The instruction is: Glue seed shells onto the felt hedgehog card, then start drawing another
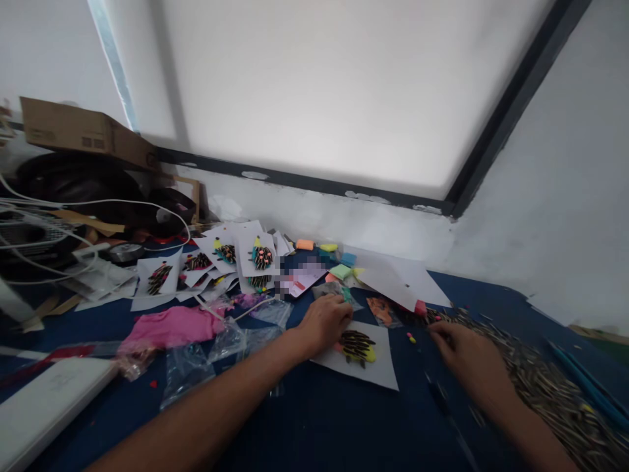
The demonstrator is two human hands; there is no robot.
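Note:
My left hand [327, 322] is closed, its curled fingers at the upper left edge of a white paper card [383, 377]; whatever they hold is hidden. On that card lies a hedgehog figure [358, 347] with a yellow face and dark, seed-like spines. Over on the right, my right hand [466, 354] has thumb and forefinger pinched together beside a spread of dark striped seeds [535, 367]. What the pinch holds is too small to make out. Small pink and yellow balls [411, 337] sit between the card and this hand.
Finished-looking hedgehog cards [263, 255] overlap at the back left. Pink clay [171, 326], plastic bags [184, 373] and a white box [54, 406] lie leftward. Coloured clay blocks [340, 271], a phone [305, 278] and an orange clay bag [383, 311] lie behind. A pen-like tool [449, 413] lies front right.

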